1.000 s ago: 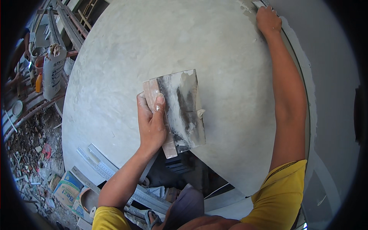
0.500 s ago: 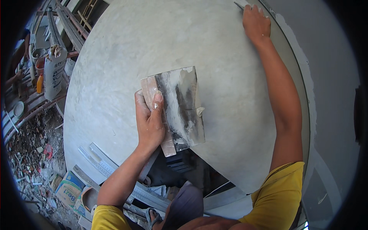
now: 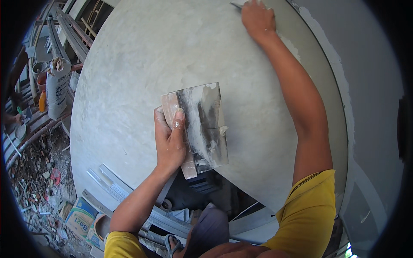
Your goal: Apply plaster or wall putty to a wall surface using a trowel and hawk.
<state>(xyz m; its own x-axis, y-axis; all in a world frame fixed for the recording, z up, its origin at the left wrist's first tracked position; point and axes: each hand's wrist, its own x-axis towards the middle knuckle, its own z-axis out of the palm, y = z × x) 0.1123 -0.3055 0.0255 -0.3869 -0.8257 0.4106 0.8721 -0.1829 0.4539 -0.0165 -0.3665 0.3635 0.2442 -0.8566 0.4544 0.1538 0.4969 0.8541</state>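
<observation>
Wearing yellow short sleeves (image 3: 310,198) and a grey sandal (image 3: 170,244), a person faces a broad, pale grey, smoothly coated wall (image 3: 137,56). Nearest, at centre, the left hand (image 3: 170,142) is closed around the tan, straight-edged handle strip (image 3: 173,107) of a wide, flat, rectangular blade (image 3: 202,124), thumb lying on top. The blade's face is dark and streaked with whitish paste; a small pale lump (image 3: 223,130) clings to its right edge. Farther up, the right arm is outstretched, and the right hand (image 3: 259,21) has its fingers curled around a thin, dark flat tool (image 3: 235,5), mostly hidden, at the wall's upper part; whether it touches cannot be told. Lower left, slotted silvery metal strips (image 3: 112,182) lie near a blue-and-beige printed sack (image 3: 81,215). Beyond is broken rubble (image 3: 41,189). Farther off, a tall white sack (image 3: 57,90) stands beside an orange bottle (image 3: 42,101), with another person's blurred hand (image 3: 18,118) at the left edge.
</observation>
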